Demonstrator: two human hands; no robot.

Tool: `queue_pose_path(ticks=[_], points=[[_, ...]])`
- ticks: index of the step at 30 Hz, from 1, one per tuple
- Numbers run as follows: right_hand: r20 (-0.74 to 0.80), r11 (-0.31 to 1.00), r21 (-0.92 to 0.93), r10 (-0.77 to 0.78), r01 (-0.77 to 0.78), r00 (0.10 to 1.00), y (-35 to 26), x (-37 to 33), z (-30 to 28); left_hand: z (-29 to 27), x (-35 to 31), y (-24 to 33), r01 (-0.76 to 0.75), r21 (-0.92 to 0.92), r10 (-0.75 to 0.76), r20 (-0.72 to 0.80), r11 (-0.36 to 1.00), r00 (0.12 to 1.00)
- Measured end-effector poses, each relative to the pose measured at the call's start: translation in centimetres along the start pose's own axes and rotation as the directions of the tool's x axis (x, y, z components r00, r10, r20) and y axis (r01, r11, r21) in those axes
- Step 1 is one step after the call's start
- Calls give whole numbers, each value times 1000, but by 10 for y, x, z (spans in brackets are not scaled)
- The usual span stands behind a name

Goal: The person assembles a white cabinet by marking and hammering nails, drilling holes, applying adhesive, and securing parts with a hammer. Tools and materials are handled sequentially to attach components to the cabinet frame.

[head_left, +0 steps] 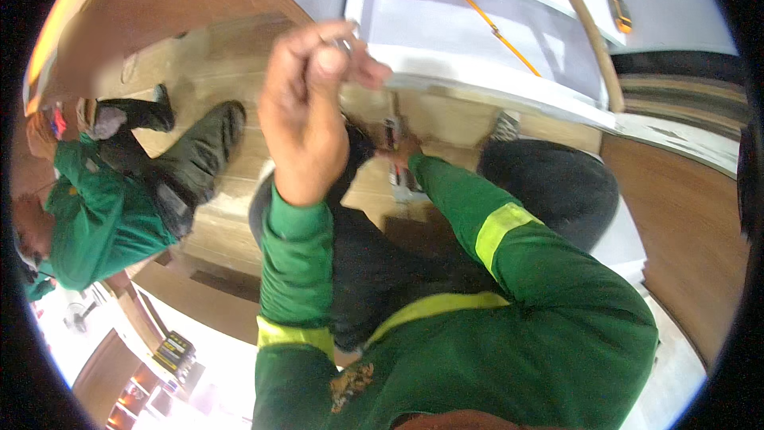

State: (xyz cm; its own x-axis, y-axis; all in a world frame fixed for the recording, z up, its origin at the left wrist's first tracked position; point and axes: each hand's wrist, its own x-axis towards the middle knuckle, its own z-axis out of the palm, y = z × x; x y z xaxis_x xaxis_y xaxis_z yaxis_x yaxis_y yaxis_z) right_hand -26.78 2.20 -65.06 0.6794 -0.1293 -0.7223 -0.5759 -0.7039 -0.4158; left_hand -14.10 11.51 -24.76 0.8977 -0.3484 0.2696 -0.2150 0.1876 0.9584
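My left hand (306, 115) is raised in front of the white drawer, pinching a small shiny metal piece (342, 45) between thumb and fingers. Its exact kind is too small to make out. Lower down, between my knees, my right hand (407, 148) reaches to the floor and closes around a slim grey-and-red tool (391, 134). Part of that grip is blurred and shadowed. A grey-and-red object (403, 183) lies just below it on the floor; whether the two are joined I cannot tell.
The white drawer (430, 60) holds a thin orange stick (513, 56). A long wooden handle (587, 28) leans across its right side, beside an orange-and-black screwdriver (617, 6). Brown boards (676, 215) stand at right. Another person in green (107, 215) sits at left; a black-and-yellow box (173, 350) is lower left.
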Motion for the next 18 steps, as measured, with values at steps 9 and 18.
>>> queue_pose_path(ticks=[9,18], points=[[-56,949,305,-66,80,996,51,30,66,-33,-7,15,-5,-17,6,52,1000,999],[179,807,405,-531,430,828,-67,-231,-130,-83,-59,81,-136,-22,122,-322,990,939]])
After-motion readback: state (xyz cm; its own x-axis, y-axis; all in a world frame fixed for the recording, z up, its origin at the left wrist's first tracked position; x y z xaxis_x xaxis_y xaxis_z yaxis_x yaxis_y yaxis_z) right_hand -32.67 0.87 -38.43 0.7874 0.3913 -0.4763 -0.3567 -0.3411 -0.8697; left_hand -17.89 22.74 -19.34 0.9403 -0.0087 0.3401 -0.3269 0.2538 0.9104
